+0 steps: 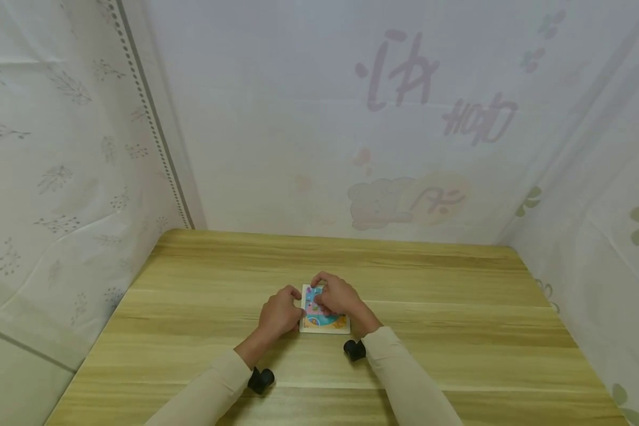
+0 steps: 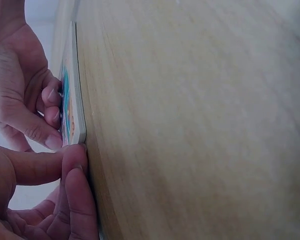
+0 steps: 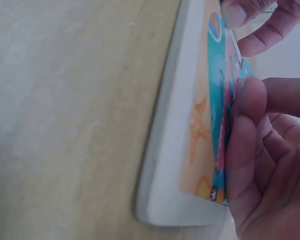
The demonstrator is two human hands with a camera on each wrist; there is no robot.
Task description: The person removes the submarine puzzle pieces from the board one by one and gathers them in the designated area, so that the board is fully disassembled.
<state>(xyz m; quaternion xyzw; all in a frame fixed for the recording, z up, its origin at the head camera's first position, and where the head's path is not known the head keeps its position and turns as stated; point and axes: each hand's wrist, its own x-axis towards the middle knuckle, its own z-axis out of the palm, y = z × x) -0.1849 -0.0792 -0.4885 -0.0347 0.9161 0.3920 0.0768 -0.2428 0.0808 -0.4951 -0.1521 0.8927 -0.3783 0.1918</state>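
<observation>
A small white-rimmed puzzle board point(image 1: 326, 320) with a bright sea picture lies flat on the table. At its left edge my left hand point(image 1: 280, 312) grips the rim, thumb and bent fingers about the near corner in the left wrist view. Over the upper right part of the picture is my right hand point(image 1: 338, 296), fingers curled. In the right wrist view its thumb and finger pinch near the picture surface, where a teal tip of a puzzle piece point(image 3: 246, 68) stands up. Most of that piece is hidden by the fingertips. An orange starfish point(image 3: 197, 125) shows on the picture.
The wood-grain table point(image 1: 458, 331) extends around the board on all sides. Printed white cloth point(image 1: 277, 118) hangs behind it and at both sides. A black wrist device point(image 1: 261, 380) sits at the left cuff, another black device point(image 1: 354, 350) at the right.
</observation>
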